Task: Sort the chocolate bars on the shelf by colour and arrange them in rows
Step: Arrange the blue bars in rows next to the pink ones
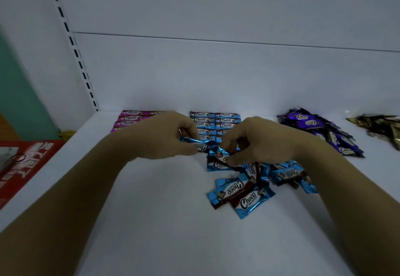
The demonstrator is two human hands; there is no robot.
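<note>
Head view, looking down onto the white shelf [151,221], gives me both bare hands near its middle. My left hand [171,137] pinches a crinkled blue bar [194,145] between thumb and curled fingers, holding it just above the shelf. My right hand [259,143] pinches a second blue bar [219,156] by its near end, fingers bent round it; the two bars sit close together, and I cannot tell whether they touch.

Below the right hand lies a loose heap of blue bars [242,193], overlapping at odd angles, each reading "Choco" in white script on a brown band (the small print beneath is too fine to read).

Along the back edge, about mid-shelf, the sorted blue bars [225,122] lie flat in two neat columns, partly hidden by my fingers. Toward the back left corner the pink bars [129,119] lie in rows, also marked "Choco". Toward the back right, a purple pile [320,128] lies jumbled, "Choco" legible on several. At the right edge, gold wrappers [381,128] lie in a blurred heap, no writing legible.

Beyond the left edge, lower down, sits a red box [28,161] with large white characters I cannot make out.
</note>
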